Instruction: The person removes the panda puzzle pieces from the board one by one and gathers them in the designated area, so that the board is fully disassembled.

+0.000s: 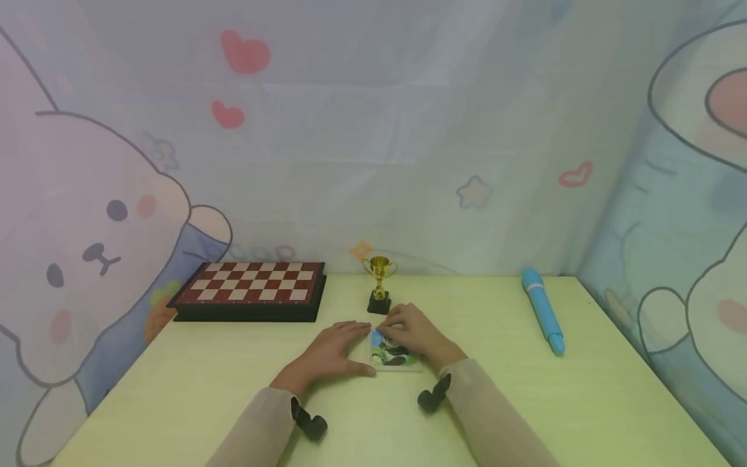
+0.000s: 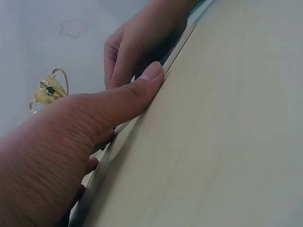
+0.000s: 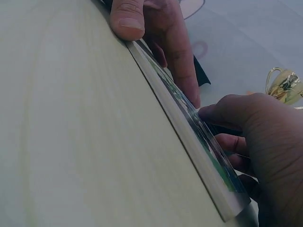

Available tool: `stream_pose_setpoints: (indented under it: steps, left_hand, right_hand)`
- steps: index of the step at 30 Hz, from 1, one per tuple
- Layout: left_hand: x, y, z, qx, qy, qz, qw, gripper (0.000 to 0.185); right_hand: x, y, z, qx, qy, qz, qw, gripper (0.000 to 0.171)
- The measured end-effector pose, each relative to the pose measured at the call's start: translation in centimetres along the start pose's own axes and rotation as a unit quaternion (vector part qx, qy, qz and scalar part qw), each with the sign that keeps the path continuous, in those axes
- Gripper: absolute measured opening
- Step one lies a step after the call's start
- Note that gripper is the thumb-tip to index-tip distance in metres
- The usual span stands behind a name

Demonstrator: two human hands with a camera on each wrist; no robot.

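Note:
A thin white picture board (image 1: 393, 355) with a green and blue image lies flat on the pale green table (image 1: 525, 402), between my two hands. My left hand (image 1: 332, 353) lies at its left side. Its thumb (image 2: 142, 85) presses straight against the near edge, and its fingers stretch over the top. My right hand (image 1: 414, 334) arches over the far right part. Its curled fingers (image 3: 227, 109) come down on the picture face (image 3: 189, 127). A small gold trophy (image 1: 379, 285) on a black base stands just behind the hands.
A red and white chessboard (image 1: 251, 288) in a black case lies at the back left. A blue pen-shaped stick (image 1: 543, 318) lies at the back right. A cartoon-printed cloth wall closes in the back and both sides.

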State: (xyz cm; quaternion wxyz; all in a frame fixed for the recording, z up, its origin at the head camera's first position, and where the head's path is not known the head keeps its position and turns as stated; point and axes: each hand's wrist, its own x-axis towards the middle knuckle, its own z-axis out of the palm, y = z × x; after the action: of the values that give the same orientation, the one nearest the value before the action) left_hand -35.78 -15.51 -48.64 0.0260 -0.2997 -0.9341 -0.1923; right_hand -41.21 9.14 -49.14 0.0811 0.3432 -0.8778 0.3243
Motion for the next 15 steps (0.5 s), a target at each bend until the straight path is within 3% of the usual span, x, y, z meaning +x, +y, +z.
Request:
stream_pose_setpoints:
  steps: [7, 15]
  left_hand:
    - [-0.02, -0.1, -0.18, 0.012, -0.009, -0.02, 0.9997, 0.101]
    - [0.01, -0.21, 0.02, 0.003, -0.008, -0.014, 0.9999, 0.1]
  right_hand:
    - [0.5, 0.0, -0.17, 0.044, -0.021, 0.029, 0.998, 0.021]
    - [0.65, 0.28, 0.01, 0.077, -0.027, 0.083, 0.993, 0.021]
